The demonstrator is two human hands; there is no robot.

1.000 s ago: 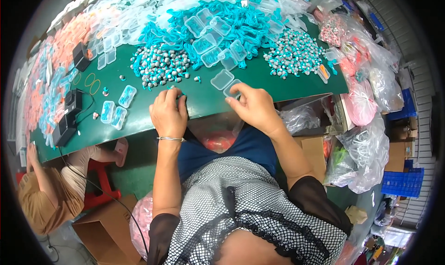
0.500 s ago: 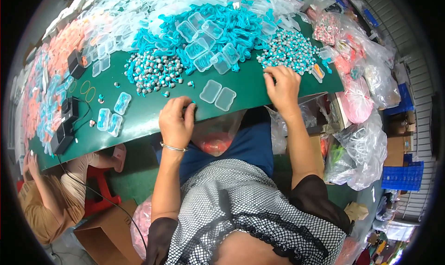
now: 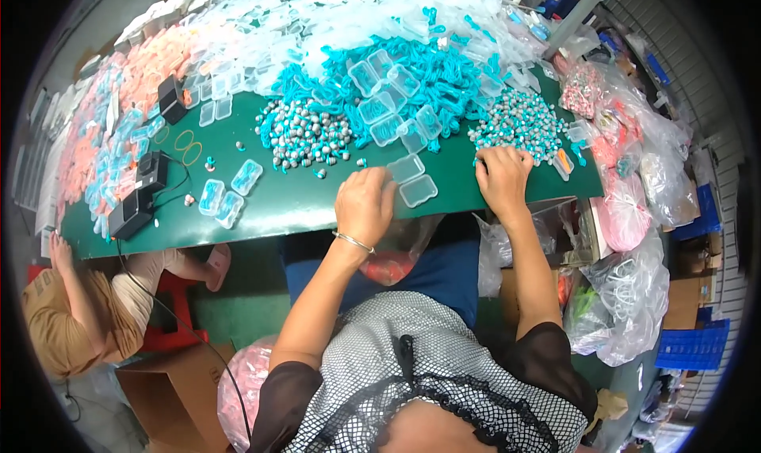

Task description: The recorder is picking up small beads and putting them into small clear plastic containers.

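On the green table [image 3: 293, 193], an open clear plastic box [image 3: 418, 190] with two halves lies in front of me. My left hand [image 3: 363, 205], a bangle on its wrist, is at the box's left edge. Its fingers are curled and closed; whether they grip the box or some small piece is hidden. Farther right, my right hand [image 3: 505, 182] rests at the near edge of a pile of small grey and teal pieces [image 3: 519, 124]. Its fingers bend down closed, and their tips are hidden. A heap of teal cords [image 3: 444, 80] with several clear boxes on it lies beyond.
Left of my hands are a pile of round grey-and-teal pieces [image 3: 305, 132], filled boxes [image 3: 247, 177], rubber bands [image 3: 190, 152] and black devices [image 3: 131, 214]. Another person [image 3: 79, 318] sits at the far left. Plastic bags [image 3: 618, 294] and blue crates [image 3: 691, 344] stand to the right.
The whole view has shifted. My left hand has moved right, up to the box, which has turned slightly. My right hand's fingers have lowered and drawn together at the small pieces.
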